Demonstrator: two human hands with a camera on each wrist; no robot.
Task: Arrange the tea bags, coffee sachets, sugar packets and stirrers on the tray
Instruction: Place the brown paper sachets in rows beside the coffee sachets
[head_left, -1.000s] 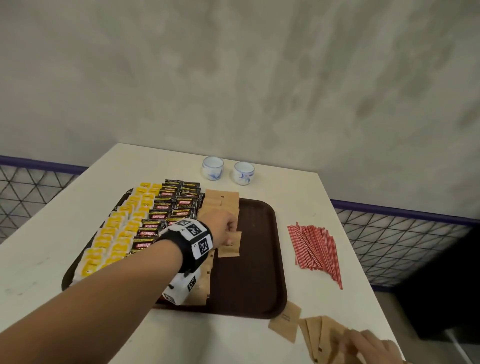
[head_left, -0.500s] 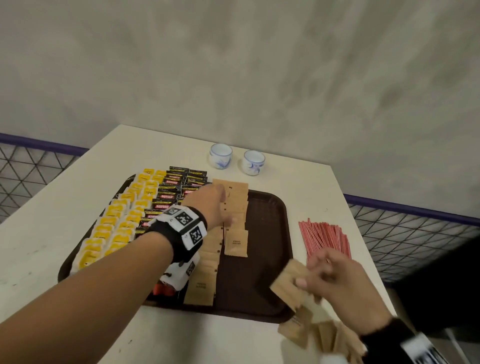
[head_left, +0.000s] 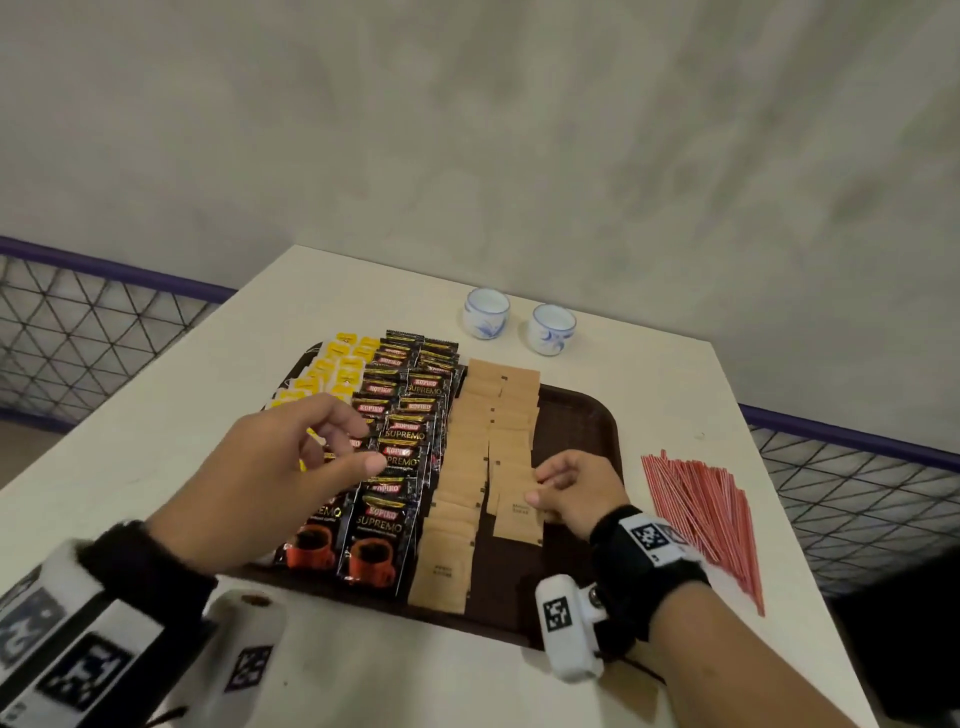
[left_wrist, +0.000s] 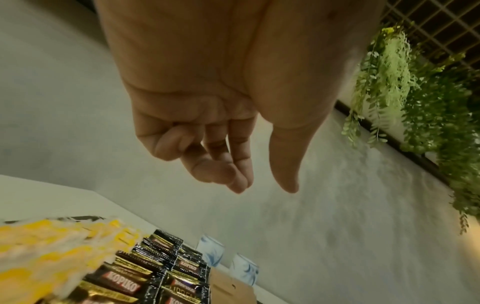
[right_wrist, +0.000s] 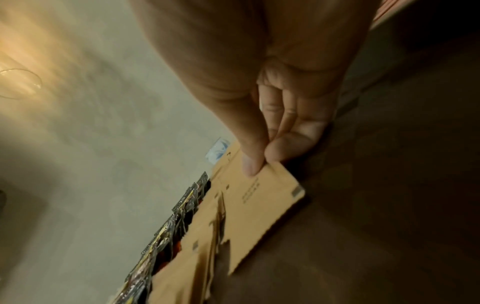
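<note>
Brown sugar packet (right_wrist: 262, 197) pinched by right hand (head_left: 576, 493) fingers (right_wrist: 283, 148) over tray (head_left: 576, 421); left hand (head_left: 260, 467) loose, empty, above coffee sachets (head_left: 400, 431).

Looks like a cafe or a hotel refreshment corner to me. There's a serving tray (head_left: 582, 415) loaded with branded coffee sachets (head_left: 400, 441), tea bags (head_left: 337, 364) and brown sugar packets (head_left: 493, 415), a pile of red stirrers (head_left: 701, 514) beside it, two little cups (head_left: 485, 313) at the back, bare concrete wall (head_left: 519, 130), hanging greenery (left_wrist: 415, 102) as decor.
</note>
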